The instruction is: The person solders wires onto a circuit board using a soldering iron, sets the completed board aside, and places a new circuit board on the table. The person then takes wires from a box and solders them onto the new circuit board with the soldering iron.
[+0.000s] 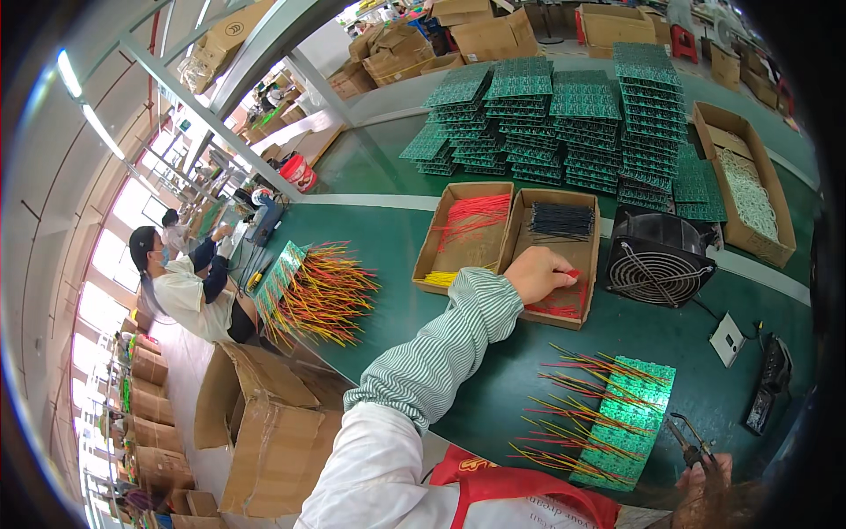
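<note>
My left hand [539, 275], in a striped sleeve cuff, reaches over the right-hand cardboard box [589, 231]. Its fingertips are pinched together on a red wire; most of that wire is hidden by the hand. Short red wires [564, 309] lie below the hand and black wires [561, 220] above it in the same box. At the lower right, my right hand [705, 480] grips a soldering iron [690, 448] with a thin curved tube beside its tip. Just left of the iron lies a green circuit board panel [627, 419] with rows of red and yellow wires sticking out leftward.
The adjoining box [429, 256] holds red and yellow wires. Stacked circuit boards [586, 110] stand behind. A black fan [661, 260] and a long box [784, 234] are at right. Wired boards [326, 291] lie left, near a seated co-worker [189, 286] and a large carton [278, 450].
</note>
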### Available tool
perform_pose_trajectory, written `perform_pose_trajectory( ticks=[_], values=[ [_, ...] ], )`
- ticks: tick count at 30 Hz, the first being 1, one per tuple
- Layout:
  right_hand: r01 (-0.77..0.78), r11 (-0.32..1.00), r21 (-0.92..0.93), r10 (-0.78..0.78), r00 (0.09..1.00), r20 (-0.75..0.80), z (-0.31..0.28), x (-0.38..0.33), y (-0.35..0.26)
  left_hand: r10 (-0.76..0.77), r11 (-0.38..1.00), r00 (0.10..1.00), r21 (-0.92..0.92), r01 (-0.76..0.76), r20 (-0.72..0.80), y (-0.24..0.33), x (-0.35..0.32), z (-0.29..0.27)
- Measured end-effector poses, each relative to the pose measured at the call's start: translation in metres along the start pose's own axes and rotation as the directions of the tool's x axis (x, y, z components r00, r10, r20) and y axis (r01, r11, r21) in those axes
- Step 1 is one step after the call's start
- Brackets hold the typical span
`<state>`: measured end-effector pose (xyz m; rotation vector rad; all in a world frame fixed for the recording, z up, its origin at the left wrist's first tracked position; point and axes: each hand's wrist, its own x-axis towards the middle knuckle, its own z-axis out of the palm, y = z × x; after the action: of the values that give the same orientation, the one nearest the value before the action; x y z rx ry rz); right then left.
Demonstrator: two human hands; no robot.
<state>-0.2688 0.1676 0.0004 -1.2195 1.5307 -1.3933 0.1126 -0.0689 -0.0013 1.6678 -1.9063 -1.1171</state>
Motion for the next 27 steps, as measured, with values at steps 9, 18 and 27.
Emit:
perform_pose_trajectory(
  ticks=[9, 18, 27],
  values=[
    [-0.136, 0.979, -0.154, 0.141, 0.99, 0.02, -0.008, -0.004, -0.001, 0.276, 0.826, 0.957, 0.489, -0.281, 0.084, -0.002, 0.004, 0.002],
    [-0.224, 0.972, 0.075, 0.226, 0.974, -0.02, 0.009, -0.007, -0.019, 0.072, 0.514, 0.959, 0.814, -0.27, 0.273, -0.003, 0.017, -0.005],
    [-0.192, 0.973, 0.13, 0.194, 0.981, -0.008, 0.001, -0.007, -0.013, 0.092, 0.429, 0.944, 0.843, -0.324, 0.316, 0.015, 0.019, 0.005]
  ],
)
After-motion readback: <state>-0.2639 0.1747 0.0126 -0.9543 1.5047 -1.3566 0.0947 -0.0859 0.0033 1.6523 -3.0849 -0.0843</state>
